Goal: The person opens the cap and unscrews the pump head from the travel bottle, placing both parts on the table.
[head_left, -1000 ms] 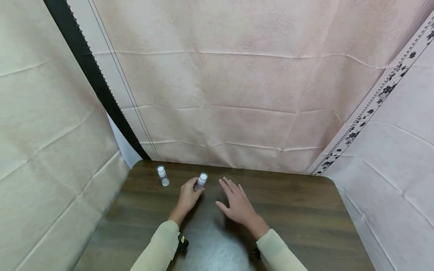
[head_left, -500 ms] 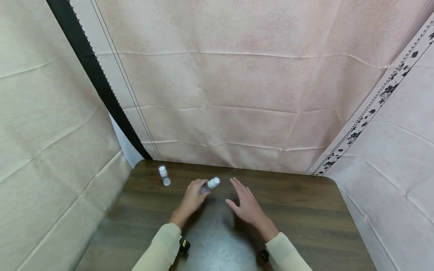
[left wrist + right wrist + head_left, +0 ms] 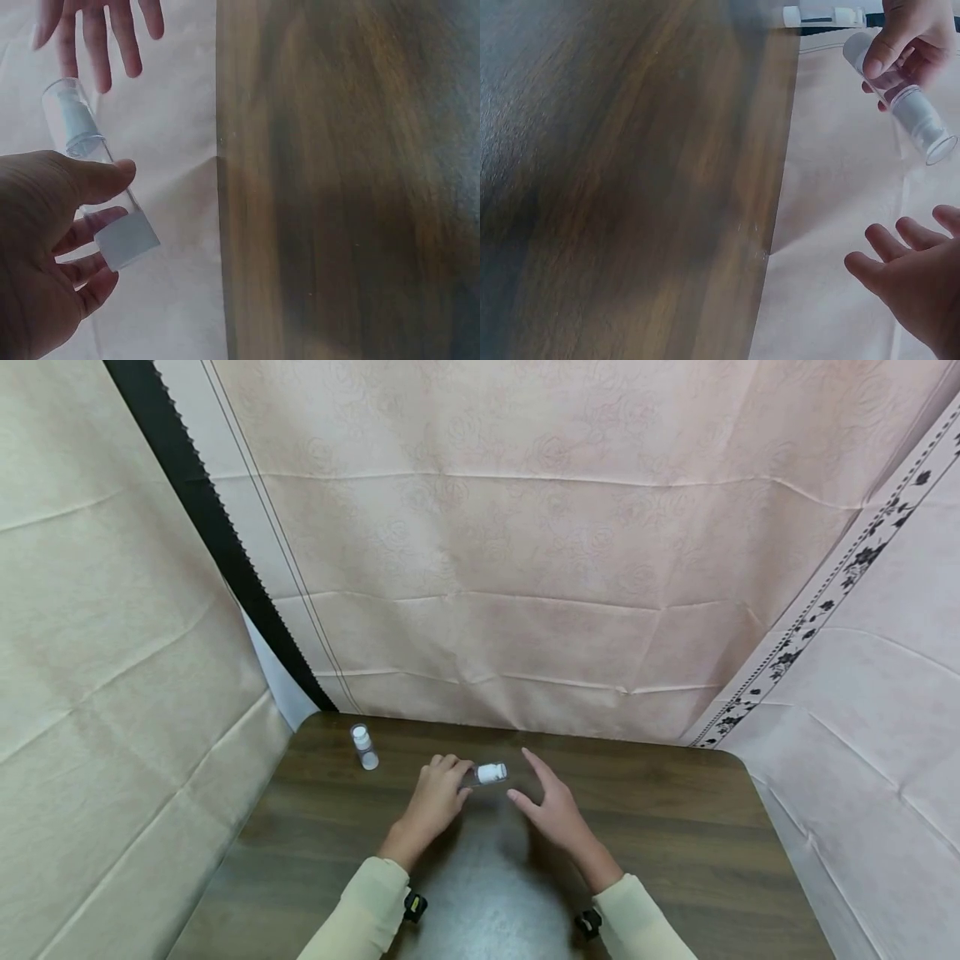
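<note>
Between thumb and fingers, my left hand [image 3: 432, 800] grips a small clear pump bottle [image 3: 97, 161] with a white pump top, a clear cap and a white base. In the head view the bottle lies nearly sideways, its capped end pointing right. My right hand [image 3: 557, 810] is held just beyond that end, thumb and fingers spread apart, holding nothing. The right wrist view shows the bottle's cap [image 3: 936, 146] above the right fingers, with a gap between. A second, similar bottle [image 3: 364, 747] stands on the table left of my left hand.
The dark wooden table [image 3: 675, 827] has rounded far corners. A pale patterned cloth [image 3: 480, 610] hangs right behind its back edge, and more cloth hangs at both sides. Black bands [image 3: 409, 906] circle both wrists over light sleeves.
The bottle in my left hand has tipped from near upright to almost sideways, its cap swinging right. Both hands have shifted a little to the right. The second bottle stays where it stood.
</note>
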Motion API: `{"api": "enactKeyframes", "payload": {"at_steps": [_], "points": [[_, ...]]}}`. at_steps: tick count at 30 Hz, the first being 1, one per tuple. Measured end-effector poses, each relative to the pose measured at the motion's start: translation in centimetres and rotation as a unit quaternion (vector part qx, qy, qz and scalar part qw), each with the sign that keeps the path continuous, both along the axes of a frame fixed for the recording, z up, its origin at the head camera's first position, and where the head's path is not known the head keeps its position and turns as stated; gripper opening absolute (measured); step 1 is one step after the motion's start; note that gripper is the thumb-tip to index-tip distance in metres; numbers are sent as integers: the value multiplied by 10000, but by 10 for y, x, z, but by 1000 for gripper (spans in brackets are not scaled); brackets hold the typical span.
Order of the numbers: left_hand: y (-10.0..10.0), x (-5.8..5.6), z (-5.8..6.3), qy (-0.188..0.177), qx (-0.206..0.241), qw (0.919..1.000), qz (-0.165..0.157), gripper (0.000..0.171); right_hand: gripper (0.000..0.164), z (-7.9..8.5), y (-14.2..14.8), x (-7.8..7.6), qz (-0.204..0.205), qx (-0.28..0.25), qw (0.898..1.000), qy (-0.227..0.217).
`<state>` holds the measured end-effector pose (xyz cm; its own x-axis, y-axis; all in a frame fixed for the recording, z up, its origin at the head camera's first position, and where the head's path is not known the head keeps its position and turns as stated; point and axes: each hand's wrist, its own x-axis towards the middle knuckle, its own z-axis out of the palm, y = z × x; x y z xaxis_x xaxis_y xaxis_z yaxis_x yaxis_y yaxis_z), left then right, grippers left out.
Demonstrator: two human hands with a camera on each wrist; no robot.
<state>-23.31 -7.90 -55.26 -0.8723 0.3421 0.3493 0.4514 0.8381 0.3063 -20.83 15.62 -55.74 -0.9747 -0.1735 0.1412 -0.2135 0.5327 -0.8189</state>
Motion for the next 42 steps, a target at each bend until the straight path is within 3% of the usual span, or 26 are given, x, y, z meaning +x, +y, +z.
{"api": "enactKeyframes", "payload": {"at_steps": [7, 12, 19, 29, 36, 42], "points": [[9, 4, 3, 463, -679, 9966, -46, 40, 72, 0, -2, -4, -65, -626, 9978, -205], [17, 6, 3, 515, -986, 9938, -68, 40, 66, 0, -4, -9, -34, -1110, 9929, -430], [26, 13, 2, 608, -1254, 9902, -76, 38, 47, -1, -4, -10, 67, -1117, 9930, -379], [32, 22, -3, 663, -1320, 9890, -117, 36, 28, -9, 1, -7, -4, -716, 9966, -401], [31, 24, -9, 1000, -1124, 9883, -254, 38, 25, -12, 5, -4, -69, -765, 9963, -374], [30, 28, -11, 828, -883, 9919, -391, 44, 23, -10, 7, 1, -113, -849, 9955, -400]]}}
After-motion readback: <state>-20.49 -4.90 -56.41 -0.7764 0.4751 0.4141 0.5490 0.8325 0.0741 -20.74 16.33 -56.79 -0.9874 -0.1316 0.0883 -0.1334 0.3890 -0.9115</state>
